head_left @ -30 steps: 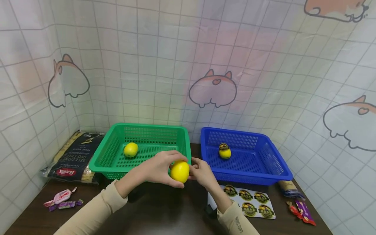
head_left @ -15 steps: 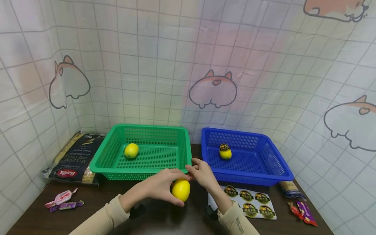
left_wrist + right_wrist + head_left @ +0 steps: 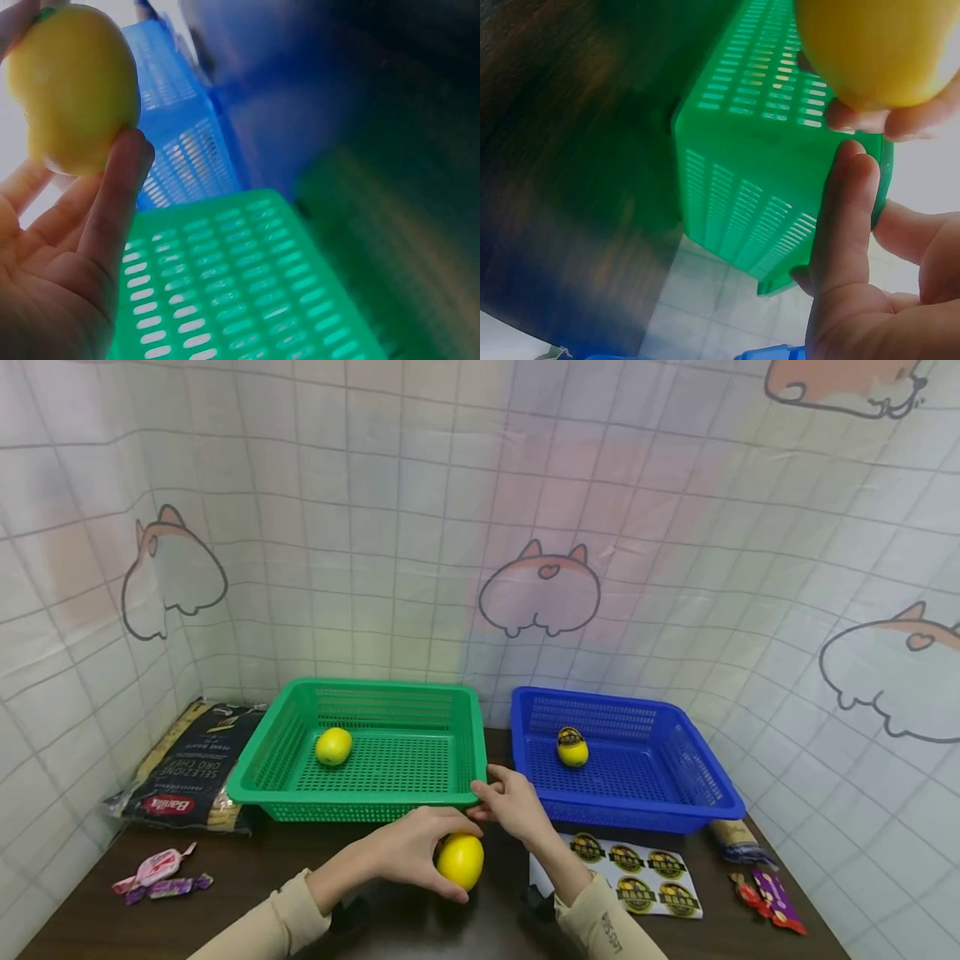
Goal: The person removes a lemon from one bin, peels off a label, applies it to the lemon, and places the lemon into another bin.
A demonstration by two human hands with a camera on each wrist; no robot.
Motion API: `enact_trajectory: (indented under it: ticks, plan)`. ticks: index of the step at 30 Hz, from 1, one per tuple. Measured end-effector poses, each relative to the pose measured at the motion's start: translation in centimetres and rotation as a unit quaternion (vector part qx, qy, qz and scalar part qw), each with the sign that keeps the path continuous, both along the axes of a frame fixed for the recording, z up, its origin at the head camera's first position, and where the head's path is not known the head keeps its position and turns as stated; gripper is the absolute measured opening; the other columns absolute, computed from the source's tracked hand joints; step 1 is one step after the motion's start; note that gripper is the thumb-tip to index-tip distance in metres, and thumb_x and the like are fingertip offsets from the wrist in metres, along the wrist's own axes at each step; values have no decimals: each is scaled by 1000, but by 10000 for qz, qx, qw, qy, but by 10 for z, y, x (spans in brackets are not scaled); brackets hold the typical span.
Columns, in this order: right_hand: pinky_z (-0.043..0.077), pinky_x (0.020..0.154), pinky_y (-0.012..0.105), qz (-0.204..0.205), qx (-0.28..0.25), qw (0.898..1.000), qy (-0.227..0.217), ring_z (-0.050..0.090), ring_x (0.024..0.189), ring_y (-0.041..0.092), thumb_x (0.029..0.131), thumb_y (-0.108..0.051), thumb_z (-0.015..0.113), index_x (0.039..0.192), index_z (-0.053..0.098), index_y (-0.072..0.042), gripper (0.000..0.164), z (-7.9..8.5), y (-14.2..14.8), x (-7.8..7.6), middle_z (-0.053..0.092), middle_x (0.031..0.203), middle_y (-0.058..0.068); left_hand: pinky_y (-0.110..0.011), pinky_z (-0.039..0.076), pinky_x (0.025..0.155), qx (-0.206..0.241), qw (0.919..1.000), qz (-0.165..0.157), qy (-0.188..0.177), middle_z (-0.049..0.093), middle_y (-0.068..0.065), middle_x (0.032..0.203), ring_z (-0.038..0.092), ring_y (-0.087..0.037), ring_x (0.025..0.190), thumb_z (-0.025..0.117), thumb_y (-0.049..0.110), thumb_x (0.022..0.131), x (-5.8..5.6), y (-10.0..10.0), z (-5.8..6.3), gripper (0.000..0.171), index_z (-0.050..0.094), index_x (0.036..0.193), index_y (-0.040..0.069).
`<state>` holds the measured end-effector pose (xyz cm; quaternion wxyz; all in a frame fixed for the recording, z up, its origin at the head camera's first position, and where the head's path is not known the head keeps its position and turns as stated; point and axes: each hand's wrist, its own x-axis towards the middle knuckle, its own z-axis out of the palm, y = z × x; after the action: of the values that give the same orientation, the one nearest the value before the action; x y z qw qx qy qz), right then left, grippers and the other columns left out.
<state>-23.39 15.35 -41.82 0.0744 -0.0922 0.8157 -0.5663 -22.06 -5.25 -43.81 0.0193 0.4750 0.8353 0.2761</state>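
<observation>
My left hand [image 3: 411, 850] grips a yellow lemon [image 3: 461, 862] between thumb and fingers, low over the table just in front of the green basket [image 3: 352, 797]. In the left wrist view, the lemon [image 3: 75, 90] shows a green spot at its upper end. My right hand [image 3: 513, 807] is beside that basket's front right corner, its thumb overlapping the corner. The right wrist view has its fingers [image 3: 844, 225] extended just below the lemon [image 3: 877, 52], with no object seen between them. A second lemon [image 3: 333, 746] lies inside the green basket.
A blue basket [image 3: 637, 817] at right holds a lemon [image 3: 572, 750] with a black label. In front lies a sheet of round stickers [image 3: 652, 881], partly under my right forearm. A pasta bag [image 3: 187, 768] and wrapped candies [image 3: 157, 866] are at left, more sweets [image 3: 780, 902] at right.
My left hand has lowered the lemon toward the table, away from the green basket's rim. My right hand, earlier close beside the lemon, now sits apart from it with little movement.
</observation>
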Motion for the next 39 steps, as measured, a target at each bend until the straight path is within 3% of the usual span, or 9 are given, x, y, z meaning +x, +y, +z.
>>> enact_trajectory:
  ticks: [10, 18, 26, 39]
  plan:
    - [63, 72, 32, -158, 94, 9998, -94, 76, 79, 26, 102, -34, 55, 151, 32, 6, 67, -5, 5, 11, 74, 97, 21, -17, 52, 86, -345, 9992, -43, -177, 69, 5, 119, 59, -4, 101, 84, 53, 72, 1, 6, -19, 69, 65, 126, 15]
    - [63, 75, 42, 7, 263, 9995, -144, 74, 75, 19, 102, -30, 57, 147, 40, 6, 60, -11, 16, 25, 72, 99, 28, -16, 51, 86, -387, 9987, -246, -241, 69, 3, 119, 59, -2, 100, 86, 52, 71, 0, 8, -27, 69, 65, 125, 15]
    - [63, 72, 40, 370, 508, 9980, -59, 75, 79, 28, 100, -29, 60, 126, 62, 4, 42, -15, 39, 33, 73, 96, 26, -14, 50, 84, -396, 9976, -270, -503, 69, 4, 120, 58, 2, 96, 87, 50, 71, -5, 11, -27, 71, 64, 128, 14]
    - [62, 76, 41, 182, 864, 9957, -264, 74, 87, 29, 98, -30, 63, 124, 63, 6, 45, -13, 88, 33, 74, 105, 24, -15, 51, 83, -624, 9945, -50, -845, 68, 3, 123, 57, 2, 96, 88, 48, 70, -1, 11, -26, 74, 62, 131, 15]
